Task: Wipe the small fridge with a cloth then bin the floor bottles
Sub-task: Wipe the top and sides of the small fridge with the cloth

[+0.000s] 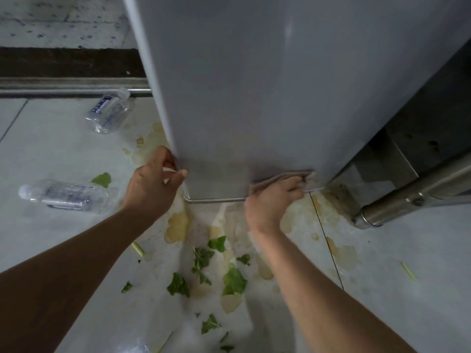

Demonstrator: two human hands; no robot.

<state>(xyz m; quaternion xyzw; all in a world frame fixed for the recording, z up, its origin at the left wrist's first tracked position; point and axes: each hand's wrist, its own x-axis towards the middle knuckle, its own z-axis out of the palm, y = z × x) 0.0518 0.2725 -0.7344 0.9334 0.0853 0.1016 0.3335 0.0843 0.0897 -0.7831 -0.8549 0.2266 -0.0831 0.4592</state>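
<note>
your right hand [271, 203] is down low on the grey fridge [267, 85], fingers curled over a beige cloth [304, 178] and pressing it against the door face near the bottom right corner. the cloth is bunched, one end poking out past your fingertips toward the fridge's right edge. your left hand [153, 186] grips the lower left corner of the fridge, thumb on the front face, fingers wrapped around the side.

off to your left, two clear plastic bottles lie on their sides on the pale tiled floor [395, 263]: the far bottle [109, 112] sits near the metal door track [71, 89], just beside the fridge's left side, and the near bottle [65, 196] lies left of your left wrist, cap pointing left. torn green leaves [233, 280] are scattered on the floor between your forearms, among yellowish spill patches [177, 226] that spread under the fridge's front edge. a steel cabinet [413, 179] stands just to the right of the fridge.
</note>
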